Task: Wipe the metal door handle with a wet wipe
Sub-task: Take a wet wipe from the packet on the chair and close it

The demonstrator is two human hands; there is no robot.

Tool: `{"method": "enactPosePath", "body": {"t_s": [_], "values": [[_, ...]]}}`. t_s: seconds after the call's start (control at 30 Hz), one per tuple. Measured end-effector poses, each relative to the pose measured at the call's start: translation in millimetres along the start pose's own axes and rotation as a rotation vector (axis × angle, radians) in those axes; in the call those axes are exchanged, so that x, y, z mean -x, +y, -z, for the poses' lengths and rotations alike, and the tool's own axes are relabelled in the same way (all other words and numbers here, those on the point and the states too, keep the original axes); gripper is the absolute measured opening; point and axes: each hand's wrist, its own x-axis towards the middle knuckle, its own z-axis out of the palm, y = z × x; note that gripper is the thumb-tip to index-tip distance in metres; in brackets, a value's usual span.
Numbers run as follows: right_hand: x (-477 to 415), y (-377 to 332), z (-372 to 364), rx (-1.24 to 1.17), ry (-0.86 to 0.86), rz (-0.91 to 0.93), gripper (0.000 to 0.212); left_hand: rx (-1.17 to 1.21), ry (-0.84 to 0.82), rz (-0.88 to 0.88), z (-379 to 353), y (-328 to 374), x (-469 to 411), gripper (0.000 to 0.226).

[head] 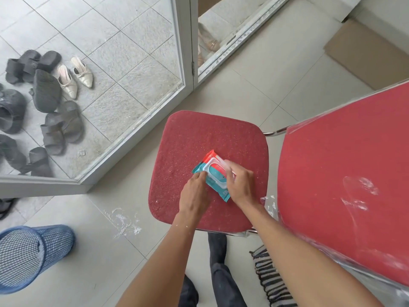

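Note:
A teal and red pack of wet wipes (213,171) lies on the red seat of a chair (194,138). My left hand (194,191) presses down on the pack's left edge with its fingertips. My right hand (240,185) grips the pack's clear plastic flip lid (221,161) at its right side. No wipe shows outside the pack. The metal door handle is out of view; only the lower part of the white-framed glass door (184,41) shows.
The chair's red backrest (343,173) rises at the right. A blue mesh bin (33,255) lies at the lower left. Several sandals and shoes (48,91) sit beyond the glass. A striped mat (270,278) and cardboard (365,52) lie on the tiled floor.

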Motion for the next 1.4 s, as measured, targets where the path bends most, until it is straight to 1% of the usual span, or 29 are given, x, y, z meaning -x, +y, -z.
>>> {"method": "enactPosePath", "body": {"t_s": [0.07,0.13,0.2,0.27,0.3,0.4,0.47,0.53,0.63,0.7,0.77,0.9,0.97,1.03,1.07,1.2,1.4], "values": [[-10,4,8,-0.018,0.137,-0.156,0.031,-0.009,-0.007,0.01,0,0,-2,0.052],[-17,11,12,0.015,0.171,-0.266,0.025,-0.024,-0.022,0.015,-1,1,-4,0.052],[-18,17,14,0.049,0.165,-0.305,0.026,-0.048,-0.003,0.001,-4,2,-7,0.045],[-14,21,14,0.052,0.17,-0.291,0.028,-0.076,0.043,-0.004,-7,4,-10,0.039],[-12,22,14,0.056,0.157,-0.268,0.025,-0.092,0.064,-0.006,-9,5,-11,0.037],[-5,28,8,0.084,0.057,-0.187,0.014,-0.129,0.123,-0.045,-12,9,-14,0.03],[-1,31,1,0.08,0.021,-0.174,0.016,-0.148,0.136,-0.067,-14,12,-16,0.029],[2,32,-6,0.072,0.025,-0.187,0.018,-0.177,0.121,-0.077,-16,15,-18,0.032],[4,28,-9,0.043,0.014,-0.189,0.015,-0.238,0.125,-0.065,-20,19,-19,0.047],[5,28,-6,0.005,-0.006,-0.158,0.02,-0.275,0.148,-0.045,-23,24,-21,0.055],[8,28,-4,-0.021,-0.008,-0.097,0.02,-0.286,0.156,-0.021,-24,29,-24,0.057],[12,31,-4,-0.031,-0.001,-0.098,0.019,-0.222,0.15,0.051,-24,35,-29,0.048],[12,30,-4,-0.033,0.004,-0.109,0.019,-0.235,0.147,0.046,-23,37,-29,0.04],[12,29,-5,-0.025,0.011,-0.111,0.019,-0.241,0.176,0.019,-22,35,-28,0.027],[12,28,-5,-0.014,0.015,-0.108,0.019,-0.221,0.199,0.003,-20,32,-27,0.025],[13,24,-8,0.008,0.006,-0.088,0.02,-0.109,0.277,-0.027,-13,18,-27,0.022],[12,19,-12,-0.031,-0.002,-0.059,0.02,0.048,0.315,0.04,-5,14,-31,0.015]]}}
